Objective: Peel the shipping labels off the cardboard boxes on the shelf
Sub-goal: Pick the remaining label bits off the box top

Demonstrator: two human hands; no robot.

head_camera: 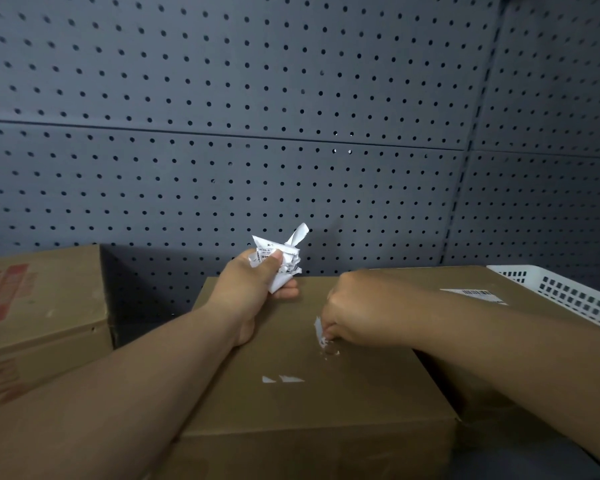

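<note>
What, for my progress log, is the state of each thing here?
left hand: grips the crumpled label.
right hand: pinches a label remnant.
middle box: closed, mostly peeled, white scraps left.
right box: barcode label still stuck on.
left box: closed.

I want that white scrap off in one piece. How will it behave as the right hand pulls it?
Probably thin and floppy: the scrap curls up where the right hand pinches it. Likely to tear, judging by the ragged white bits left on the box. Crumples easily, like the wad in the left hand.
</note>
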